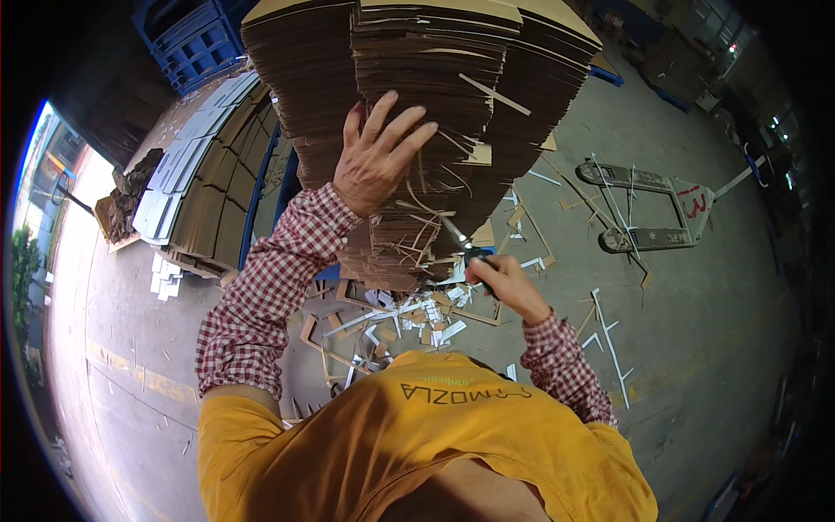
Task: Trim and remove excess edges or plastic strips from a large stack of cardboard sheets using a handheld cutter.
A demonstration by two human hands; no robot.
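Observation:
A tall stack of brown cardboard sheets [426, 70] rises in front of me, its side rough with torn strips. My left hand [383, 161] lies against that side with fingers spread, holding nothing. Lower down and to the right, my right hand [509, 285] is closed round a hand tool [472, 250] with a dark handle and a thin metal tip. The tip points up and left at loose cardboard strips [419, 230] hanging from the stack. Whether the tip touches them I cannot tell; the tool's exact kind is unclear.
Cardboard and white paper scraps [426, 317] litter the floor below the stack. A pallet jack [648, 209] stands at the right, with strips lying across it. Another cardboard stack with white tops [196, 148] is at the left, near a blue container [196, 52].

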